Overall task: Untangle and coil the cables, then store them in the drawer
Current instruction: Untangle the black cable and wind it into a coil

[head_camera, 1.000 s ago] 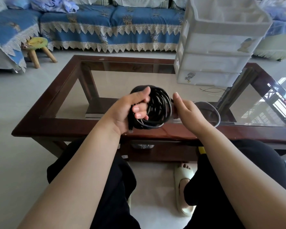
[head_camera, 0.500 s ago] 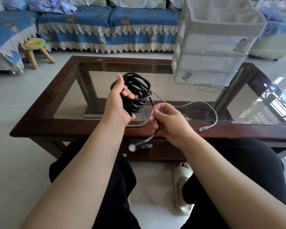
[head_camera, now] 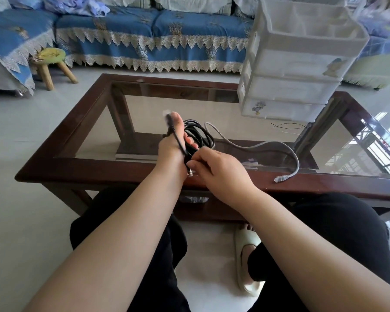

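While the left hand (head_camera: 170,147) clutches the black cable coil (head_camera: 199,136) mid-frame, the right hand (head_camera: 221,172) pinches its tail; judging so, wrapping that end comes next.

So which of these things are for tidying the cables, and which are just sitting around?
For the job:
black cable, held by the left hand and right hand
grey cable on the table
white drawers

Just lying about:
little stool
sofa
slipper
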### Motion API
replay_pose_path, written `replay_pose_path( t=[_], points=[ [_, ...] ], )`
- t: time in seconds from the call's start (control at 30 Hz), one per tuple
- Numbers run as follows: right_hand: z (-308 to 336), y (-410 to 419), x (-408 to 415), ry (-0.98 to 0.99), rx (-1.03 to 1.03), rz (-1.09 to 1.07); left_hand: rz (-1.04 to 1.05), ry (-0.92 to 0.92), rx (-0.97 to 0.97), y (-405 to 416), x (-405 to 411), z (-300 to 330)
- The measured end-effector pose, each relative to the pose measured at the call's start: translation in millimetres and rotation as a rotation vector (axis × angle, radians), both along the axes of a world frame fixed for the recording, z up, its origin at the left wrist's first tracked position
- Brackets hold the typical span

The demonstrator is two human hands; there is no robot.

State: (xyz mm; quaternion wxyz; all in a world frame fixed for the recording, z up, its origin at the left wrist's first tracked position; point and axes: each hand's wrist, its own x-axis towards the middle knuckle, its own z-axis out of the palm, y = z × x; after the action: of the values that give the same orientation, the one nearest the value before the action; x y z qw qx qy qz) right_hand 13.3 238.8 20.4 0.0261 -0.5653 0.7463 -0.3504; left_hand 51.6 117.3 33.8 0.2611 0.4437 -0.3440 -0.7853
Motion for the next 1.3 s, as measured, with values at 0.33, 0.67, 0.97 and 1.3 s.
replay_pose_path(
  t=[0.33,0.67,0.97,1.3],
  points=[
    [4.7,-12.5,5.3,-0.107,-0.02,-0.111,0.073,0.04,-0.031,20.9,7.8,-1.6],
    [46.7,-13.2,-26.6,-0.534,0.261,-0.045,-0.298,0.09,-0.208,13.9,9.5,-0.2],
    [53.0,-34.2,-86.1,0.082,0.149,0.055,-0.802,-0.072,-0.465,16.2,-6.6,17.6],
    [18.9,-39.1,-133.7,-0.194,0.025,0.011,-0.957,-0.098,-0.562,3.2,-52.1,2.9]
  ],
)
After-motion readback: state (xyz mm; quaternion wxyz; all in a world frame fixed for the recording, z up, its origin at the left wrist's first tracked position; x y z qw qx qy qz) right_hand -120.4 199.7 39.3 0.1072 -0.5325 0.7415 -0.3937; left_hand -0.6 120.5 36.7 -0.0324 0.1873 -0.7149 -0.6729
